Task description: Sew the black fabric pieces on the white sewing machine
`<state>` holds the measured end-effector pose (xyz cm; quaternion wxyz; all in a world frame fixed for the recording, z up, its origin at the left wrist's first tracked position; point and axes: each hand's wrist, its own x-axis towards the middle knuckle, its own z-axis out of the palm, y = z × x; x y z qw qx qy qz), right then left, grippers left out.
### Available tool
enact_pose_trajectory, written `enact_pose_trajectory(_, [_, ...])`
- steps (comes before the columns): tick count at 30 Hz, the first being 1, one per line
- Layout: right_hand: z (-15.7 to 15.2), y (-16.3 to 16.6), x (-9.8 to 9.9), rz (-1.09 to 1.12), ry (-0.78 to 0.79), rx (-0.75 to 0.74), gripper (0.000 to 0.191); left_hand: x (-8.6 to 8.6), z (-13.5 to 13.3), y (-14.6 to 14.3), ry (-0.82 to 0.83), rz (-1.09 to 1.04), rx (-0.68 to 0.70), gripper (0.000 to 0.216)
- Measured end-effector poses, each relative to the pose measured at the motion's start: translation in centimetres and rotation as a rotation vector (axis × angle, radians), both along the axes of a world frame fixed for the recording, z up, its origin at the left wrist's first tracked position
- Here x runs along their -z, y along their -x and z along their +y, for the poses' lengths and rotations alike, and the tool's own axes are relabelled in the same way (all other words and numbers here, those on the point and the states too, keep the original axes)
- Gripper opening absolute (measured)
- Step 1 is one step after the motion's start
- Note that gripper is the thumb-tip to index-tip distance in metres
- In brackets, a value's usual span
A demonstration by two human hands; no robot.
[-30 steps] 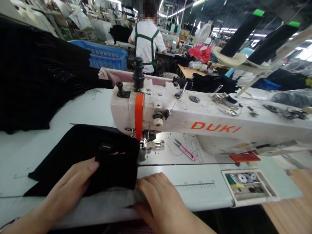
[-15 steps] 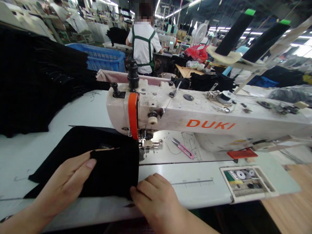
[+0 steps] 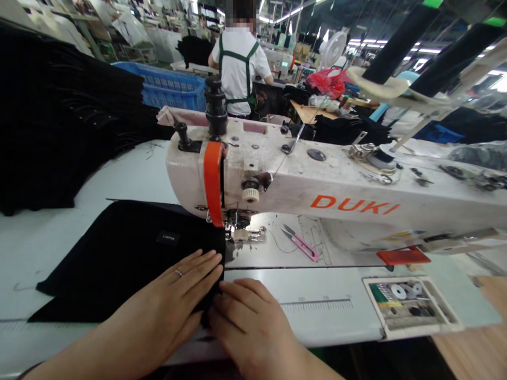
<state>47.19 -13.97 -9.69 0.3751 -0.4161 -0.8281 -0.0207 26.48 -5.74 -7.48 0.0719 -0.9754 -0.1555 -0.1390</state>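
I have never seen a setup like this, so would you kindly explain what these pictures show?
Every picture comes from one camera on a person's head, looking forward and down at their bare hands; no robot is involved. Across the table stands a sewing machine marked DUKI. The left hand lies flat on a black fabric piece with a small label. The right hand curls at the fabric's near right corner; its grip is partly hidden. Pink-handled snips lie beside the needle area, a small-parts tray sits at right, and black fabric is piled at left.
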Motion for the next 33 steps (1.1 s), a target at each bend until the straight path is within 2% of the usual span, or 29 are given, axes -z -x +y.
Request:
enact_pose_trajectory(3, [0.2,0.2,0.1,0.051,-0.028,-0.017,0.036,-0.2,0.0,0.0,-0.009,-0.008,0.001,0.052])
enact_pose_trajectory(7, [0.4,0.3,0.6,0.050,-0.025,-0.030,0.032,-0.3,0.2,-0.1,-0.020,0.002,0.007,0.047])
enact_pose_trajectory(15, [1.5,-0.1,0.2,0.055,0.038,0.004,0.033,1.6,2.2,-0.4,0.056,-0.040,-0.034,0.047])
enact_pose_trajectory(17, [1.5,-0.1,0.2,0.072,0.061,0.015,0.033,1.1,3.0,-0.1,0.096,-0.052,-0.023,0.045])
enact_pose_trajectory(20, [1.3,0.0,0.6,0.066,0.078,0.029,0.029,-0.6,3.8,0.4,0.212,-0.124,-0.068,0.039])
enact_pose_trajectory(23, [1.3,0.0,0.9,0.045,0.110,0.021,0.020,-1.5,3.5,0.4,0.177,-0.132,-0.034,0.041])
enact_pose_trajectory(25, [1.3,0.1,1.0,0.026,0.120,0.021,0.017,-0.9,2.7,0.3,0.091,-0.087,0.025,0.049])
enact_pose_trajectory(27, [1.2,0.1,1.0,0.008,0.119,0.022,0.017,0.5,2.0,0.4,0.053,-0.055,0.037,0.054])
enact_pose_trajectory(30, [0.8,0.2,0.7,0.014,0.125,0.027,0.019,2.7,1.1,0.9,0.049,-0.069,0.034,0.054])
enact_pose_trajectory(33, [0.1,0.1,0.4,0.014,0.188,0.001,0.020,3.4,0.8,1.4,0.078,-0.086,0.020,0.055])
